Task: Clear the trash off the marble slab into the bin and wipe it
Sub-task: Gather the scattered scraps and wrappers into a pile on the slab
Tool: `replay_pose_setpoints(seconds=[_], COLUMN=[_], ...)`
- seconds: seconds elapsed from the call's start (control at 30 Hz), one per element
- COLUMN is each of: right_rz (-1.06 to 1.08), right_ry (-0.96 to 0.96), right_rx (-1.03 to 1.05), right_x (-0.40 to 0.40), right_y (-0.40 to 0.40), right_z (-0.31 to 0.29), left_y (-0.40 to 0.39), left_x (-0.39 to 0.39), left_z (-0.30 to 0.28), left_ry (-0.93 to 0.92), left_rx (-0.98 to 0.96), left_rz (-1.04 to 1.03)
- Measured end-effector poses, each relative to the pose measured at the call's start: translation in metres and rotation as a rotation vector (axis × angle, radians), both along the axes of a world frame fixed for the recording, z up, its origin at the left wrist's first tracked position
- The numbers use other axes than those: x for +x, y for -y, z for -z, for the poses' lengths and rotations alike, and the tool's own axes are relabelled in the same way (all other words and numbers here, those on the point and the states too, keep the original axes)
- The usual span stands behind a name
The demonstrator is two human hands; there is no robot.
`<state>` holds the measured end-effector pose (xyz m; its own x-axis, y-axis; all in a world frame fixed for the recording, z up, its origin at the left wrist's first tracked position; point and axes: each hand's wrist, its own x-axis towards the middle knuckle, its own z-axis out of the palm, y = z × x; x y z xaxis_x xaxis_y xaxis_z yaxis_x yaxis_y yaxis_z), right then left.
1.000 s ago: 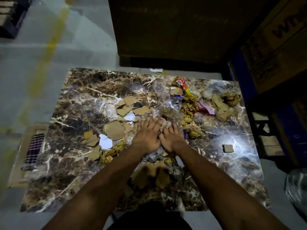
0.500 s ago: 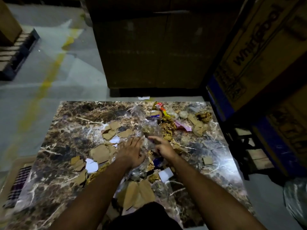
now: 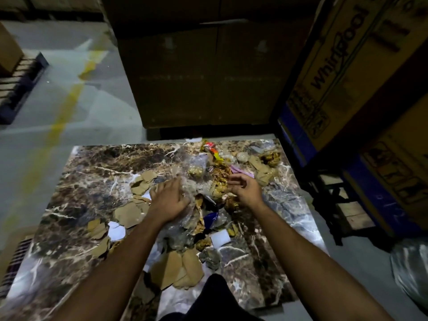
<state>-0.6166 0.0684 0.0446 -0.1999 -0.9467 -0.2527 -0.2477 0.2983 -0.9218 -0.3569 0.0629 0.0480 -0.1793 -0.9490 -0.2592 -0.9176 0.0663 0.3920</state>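
A brown marble slab [image 3: 92, 181] lies on the floor, strewn with trash. Torn cardboard pieces [image 3: 127, 214] lie left of centre and more cardboard [image 3: 178, 269] lies near the front edge. Crumpled clear plastic wrap [image 3: 192, 188] and gold-coloured crumpled scraps [image 3: 220, 179] form a heap in the middle. My left hand [image 3: 168, 200] lies flat on the plastic wrap with fingers spread. My right hand [image 3: 245, 188] hovers at the right side of the heap, fingers loosely curled towards the gold scraps; whether it holds anything I cannot see.
Large cardboard boxes [image 3: 208, 72] stand just behind the slab, and printed boxes [image 3: 347, 66] on a blue pallet crowd the right. A plastic bag [image 3: 410, 269] sits at the right edge. A checked cloth [image 3: 14, 262] lies left of the slab.
My two hands, side by side on the heap a second ago, have spread apart: the right went right, the left stays on the plastic. The view has tilted up.
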Motion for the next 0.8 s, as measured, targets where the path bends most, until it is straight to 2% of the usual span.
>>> replay_pose_setpoints(seconds=[0.13, 0.23, 0.3, 0.33, 0.4, 0.47, 0.53, 0.67, 0.8], right_rz=[0.095, 0.144, 0.153, 0.137, 0.033, -0.216, -0.430, -0.584, -0.680], right_ry=[-0.010, -0.113, -0.210, -0.282, -0.506, -0.773, -0.940, -1.040, -1.062], right_rx=[0.030, -0.003, -0.008, -0.011, 0.054, 0.223, 0.335, 0.413, 0.437], right_x=[-0.031, -0.062, -0.082, -0.093, -0.113, -0.132, -0.147, -0.167, -0.170], right_y=[0.002, 0.012, 0.026, 0.035, 0.054, 0.075, 0.094, 0.132, 0.154], right_z=[0.005, 0.007, 0.012, 0.013, 0.015, 0.012, 0.005, 0.008, 0.025], left_y=[-0.003, -0.004, 0.003, 0.010, 0.029, 0.054, 0.083, 0.154, 0.199], left_x=[-0.008, -0.023, -0.042, -0.055, -0.086, -0.120, -0.152, -0.187, -0.187], left_z=[-0.021, -0.037, -0.045, -0.048, -0.052, -0.049, -0.041, -0.017, 0.019], left_ry=[0.031, 0.088, 0.098, 0.072, 0.029, 0.085, 0.173, 0.306, 0.449], left_rx=[-0.306, -0.604, -0.716, -0.703, -0.559, -0.403, -0.310, -0.064, 0.138], left_rz=[-0.112, -0.162, -0.124, -0.068, 0.079, 0.205, 0.299, 0.381, 0.321])
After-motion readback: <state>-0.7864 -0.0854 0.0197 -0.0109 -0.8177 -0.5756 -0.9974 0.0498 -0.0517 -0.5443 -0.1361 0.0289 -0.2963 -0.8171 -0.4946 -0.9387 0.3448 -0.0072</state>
